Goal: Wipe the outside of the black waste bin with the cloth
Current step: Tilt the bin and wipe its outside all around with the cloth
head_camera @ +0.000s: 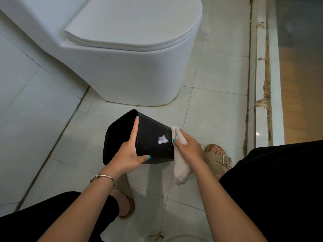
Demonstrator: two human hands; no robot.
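The black waste bin (152, 137) is tipped on its side above the tiled floor, its open mouth facing left and its base to the right. My left hand (129, 152) grips it at the rim, fingers along the upper side and thumb on the near side. A white smear marks the bin's side near the base. My right hand (187, 145) grips a bunched white cloth (180, 165) and holds it against the bin's base edge; the cloth's loose end hangs down toward the floor.
A white toilet (132, 55) with its lid closed stands just beyond the bin. A raised white threshold (262, 84) runs along the right. My sandalled feet (218, 158) stand on the floor tiles on either side, and a white tiled wall is at left.
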